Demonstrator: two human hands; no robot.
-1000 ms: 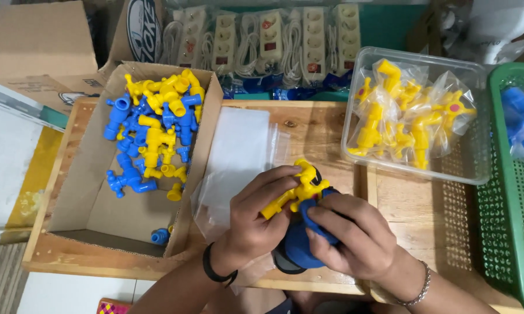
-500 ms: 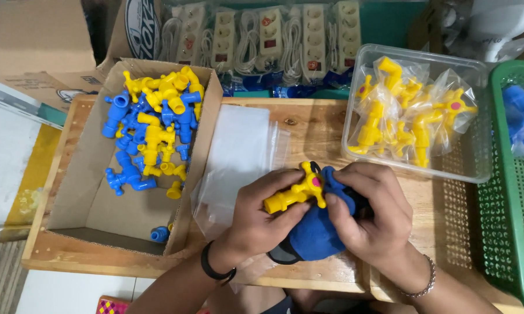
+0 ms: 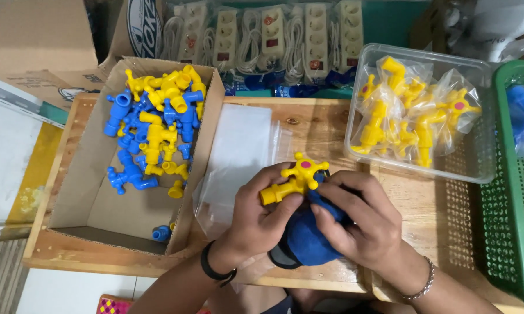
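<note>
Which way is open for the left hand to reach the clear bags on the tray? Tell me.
Probably straight ahead: the clear bags lie flat just beyond the left hand, nothing between. But that hand is busy holding the yellow tap.

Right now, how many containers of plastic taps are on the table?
3: a cardboard box at left, a clear plastic tub at upper right, and a green basket at far right, partly cut off.

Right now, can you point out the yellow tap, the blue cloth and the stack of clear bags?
yellow tap [image 3: 294, 179], head view, on its body below the cross handle.
blue cloth [image 3: 308, 238], head view, on its bulging middle.
clear bags [image 3: 238, 145], head view, on the top bag's flat face.
</note>
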